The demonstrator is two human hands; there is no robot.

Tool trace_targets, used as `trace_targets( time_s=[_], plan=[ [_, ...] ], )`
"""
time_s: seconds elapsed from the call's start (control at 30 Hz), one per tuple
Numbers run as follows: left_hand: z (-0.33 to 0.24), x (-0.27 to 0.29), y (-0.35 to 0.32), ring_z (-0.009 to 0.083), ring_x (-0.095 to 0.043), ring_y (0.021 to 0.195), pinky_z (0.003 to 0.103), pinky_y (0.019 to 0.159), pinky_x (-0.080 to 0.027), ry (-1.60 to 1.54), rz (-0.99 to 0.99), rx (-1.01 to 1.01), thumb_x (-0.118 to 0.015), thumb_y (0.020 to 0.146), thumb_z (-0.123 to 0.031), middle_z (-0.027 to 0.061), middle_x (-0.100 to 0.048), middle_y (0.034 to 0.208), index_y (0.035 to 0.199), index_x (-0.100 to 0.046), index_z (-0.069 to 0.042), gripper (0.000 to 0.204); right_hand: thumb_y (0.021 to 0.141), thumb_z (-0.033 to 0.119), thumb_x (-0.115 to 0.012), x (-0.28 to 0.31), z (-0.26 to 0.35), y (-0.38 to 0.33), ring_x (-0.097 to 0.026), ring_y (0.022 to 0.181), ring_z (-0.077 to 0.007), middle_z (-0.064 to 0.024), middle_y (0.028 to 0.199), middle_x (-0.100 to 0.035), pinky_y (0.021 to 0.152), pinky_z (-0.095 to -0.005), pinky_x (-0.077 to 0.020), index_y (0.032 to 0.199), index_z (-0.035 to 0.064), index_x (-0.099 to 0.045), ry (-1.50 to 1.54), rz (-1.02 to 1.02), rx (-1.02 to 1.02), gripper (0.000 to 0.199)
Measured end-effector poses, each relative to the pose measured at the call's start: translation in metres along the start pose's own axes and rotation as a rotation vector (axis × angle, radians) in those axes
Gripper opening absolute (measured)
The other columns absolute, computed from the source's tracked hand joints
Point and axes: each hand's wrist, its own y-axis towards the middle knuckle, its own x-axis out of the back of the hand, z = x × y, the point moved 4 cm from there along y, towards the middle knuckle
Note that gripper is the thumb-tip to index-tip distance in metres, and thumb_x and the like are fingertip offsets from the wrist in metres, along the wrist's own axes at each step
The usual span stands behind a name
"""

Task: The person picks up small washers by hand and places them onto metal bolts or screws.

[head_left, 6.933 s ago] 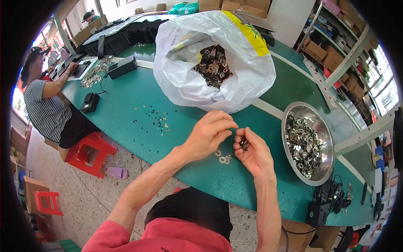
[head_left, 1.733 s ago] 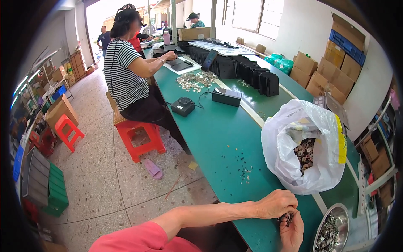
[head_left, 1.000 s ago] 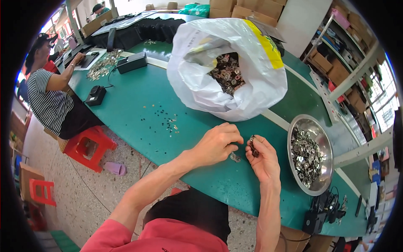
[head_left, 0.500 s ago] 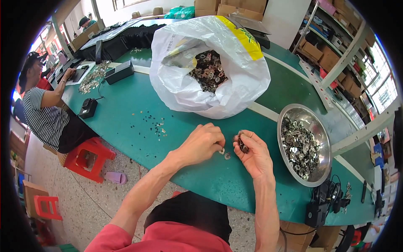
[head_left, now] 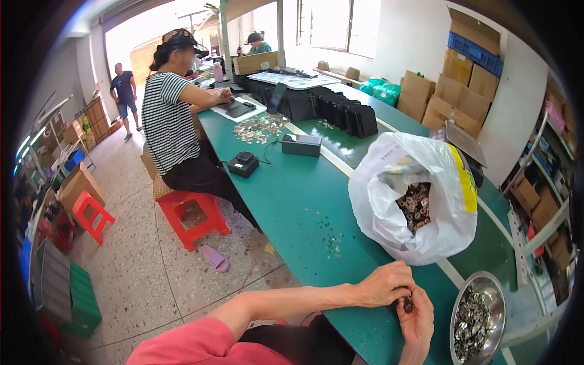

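My left hand (head_left: 384,284) and my right hand (head_left: 418,314) meet over the green table (head_left: 304,213) near its front edge. Together they pinch a small dark cluster of metal parts (head_left: 407,302) between the fingertips. A big white plastic sack (head_left: 420,201), open at the top and full of small metal rings, stands just beyond my hands. A round steel bowl (head_left: 477,316) heaped with shiny small parts sits to the right of my right hand.
Tiny loose parts (head_left: 333,243) lie scattered on the table left of the sack. Farther along sit a black box (head_left: 301,145), a small black device (head_left: 244,164) and black trays (head_left: 340,112). A person in a striped shirt (head_left: 173,121) sits on a red stool (head_left: 193,216). Cardboard boxes (head_left: 438,97) are stacked behind.
My head has turned left and up, so the room and the seated person fill the view. My hands stay together on the small parts, now at the lower right.
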Motion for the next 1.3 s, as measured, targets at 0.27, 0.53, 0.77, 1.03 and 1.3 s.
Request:
trace_targets(
  time_s=[0.27,0.53,0.77,1.03,1.3],
  plan=[
    [0.000,-0.001,0.016,0.0279,-0.052,0.090,0.040,0.076,-0.044,0.146,0.222,-0.024,-0.063,0.074,-0.002,0.0088,-0.052,0.091,0.088,-0.062,-0.001,0.014,0.089,0.010,-0.061,0.034,0.008,0.011,-0.061,0.073,-0.0141,-0.0073,0.086,-0.062,0.064,-0.0223,-0.0544,0.099,0.0004,-0.059,0.291,-0.111,0.013,0.014],
    [0.006,-0.016,-0.002,0.0253,-0.052,0.088,0.038,0.070,-0.042,0.346,0.499,-0.006,-0.061,0.067,0.000,0.0086,-0.050,0.086,0.073,-0.061,-0.003,0.007,0.089,0.008,-0.060,0.033,0.009,0.011,-0.058,0.072,-0.0152,-0.0089,0.086,-0.061,0.063,-0.0227,-0.0538,0.102,0.0010,-0.058,0.317,-0.077,-0.026,0.015],
    [0.010,-0.012,-0.006,0.0244,-0.053,0.084,0.037,0.069,-0.042,0.324,0.389,-0.004,-0.059,0.071,-0.003,0.0072,-0.050,0.082,0.074,-0.060,-0.003,0.003,0.089,0.006,-0.058,0.035,0.009,0.012,-0.060,0.074,-0.0153,-0.0082,0.087,-0.061,0.065,-0.0231,-0.0546,0.110,0.0015,-0.056,0.246,-0.087,0.018,0.022],
    [-0.014,-0.008,0.016,0.0237,-0.052,0.076,0.035,0.069,-0.041,0.210,-0.009,-0.138,-0.063,0.068,-0.008,0.0057,-0.050,0.078,0.074,-0.057,-0.004,0.010,0.093,0.014,-0.054,0.028,-0.007,0.010,-0.062,0.084,-0.0144,-0.0060,0.097,-0.062,0.070,-0.0257,-0.0561,0.109,0.0025,-0.055,0.202,-0.019,-0.026,0.020],
    [-0.028,-0.013,0.023,0.0232,-0.055,0.082,0.036,0.070,-0.042,0.187,0.045,-0.274,-0.067,0.057,-0.013,0.0046,-0.055,0.082,0.078,-0.059,-0.008,0.023,0.090,0.011,-0.056,0.030,-0.009,0.011,-0.057,0.095,-0.0203,-0.0091,0.105,-0.060,0.080,-0.0341,-0.0486,0.109,0.0016,-0.057,0.423,-0.081,-0.114,0.021]
  ],
)
